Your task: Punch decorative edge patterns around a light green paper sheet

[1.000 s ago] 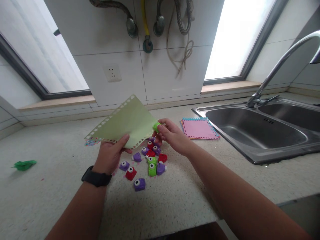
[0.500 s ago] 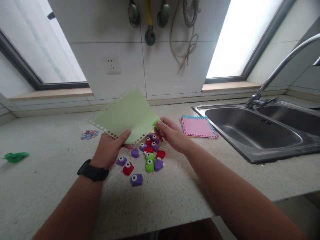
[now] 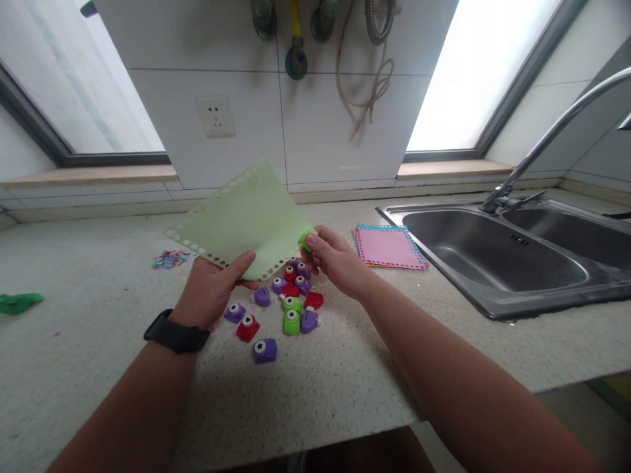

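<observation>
Green scrap (image 3: pixel 18 302): far left at 9 o'clock on the counter (image 3: pixel 73 368), well apart from the hands.
Confetti pile (image 3: pixel 170 259): small coloured bits at 10 o'clock, left of the raised sheet.
Left hand (image 3: pixel 211 293): gripping the green sheet (image 3: pixel 244 223) by its near edge, thumb on top, fingers below; black watch (image 3: pixel 175 335) on the wrist; forearm enters from 7 o'clock.
Green sheet: held off the counter, tilted, at 11 o'clock over the punches. Far edge and near edge both show a row of punched holes, so two sides look done; the right-hand side, by the punch, appears to be the one in work. Remaining edge cannot be judged.
Punches (image 3: pixel 280 305): loose cluster of purple, red and green ones on the counter, centre, just below the sheet.
Right hand (image 3: pixel 336 259): clenched on a green punch (image 3: pixel 306 241) at the sheet's right corner, thumb pressing on top; forearm enters from 5 o'clock.
Pink stack (image 3: pixel 388 247): punched sheets lying flat at 2 o'clock, just beside the sink (image 3: pixel 497 259); these look finished.
Tap (image 3: pixel 552 131): far right, at 3 o'clock.
</observation>
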Available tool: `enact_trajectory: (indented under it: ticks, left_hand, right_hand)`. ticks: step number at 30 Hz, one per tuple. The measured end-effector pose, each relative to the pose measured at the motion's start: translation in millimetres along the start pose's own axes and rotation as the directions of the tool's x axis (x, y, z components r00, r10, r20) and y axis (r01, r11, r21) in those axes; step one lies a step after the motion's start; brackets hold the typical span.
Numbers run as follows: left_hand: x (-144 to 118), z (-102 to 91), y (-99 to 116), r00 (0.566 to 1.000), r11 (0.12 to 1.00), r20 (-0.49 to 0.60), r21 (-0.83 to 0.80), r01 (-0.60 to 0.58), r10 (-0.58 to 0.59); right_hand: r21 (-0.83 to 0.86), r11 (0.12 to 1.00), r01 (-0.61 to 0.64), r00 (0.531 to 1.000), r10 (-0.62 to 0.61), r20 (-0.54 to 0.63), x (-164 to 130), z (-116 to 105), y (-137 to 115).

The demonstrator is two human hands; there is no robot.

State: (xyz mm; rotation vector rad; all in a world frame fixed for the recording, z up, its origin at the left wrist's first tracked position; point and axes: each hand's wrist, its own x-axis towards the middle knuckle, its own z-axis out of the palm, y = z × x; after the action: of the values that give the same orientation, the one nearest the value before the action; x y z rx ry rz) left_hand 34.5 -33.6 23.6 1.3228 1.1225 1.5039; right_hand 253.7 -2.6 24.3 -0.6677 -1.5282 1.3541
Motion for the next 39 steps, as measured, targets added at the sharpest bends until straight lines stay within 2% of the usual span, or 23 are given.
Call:
enact_trajectory:
  ticks: [39]
  left_hand:
    - [-0.5,-1.2,-1.1,0.999,1.0,0.029,0.011,-0.027,0.026]
  right_hand:
    - [0.032,0.999,-0.005,0.999,0.006,-0.033,0.7,1.2,0.7]
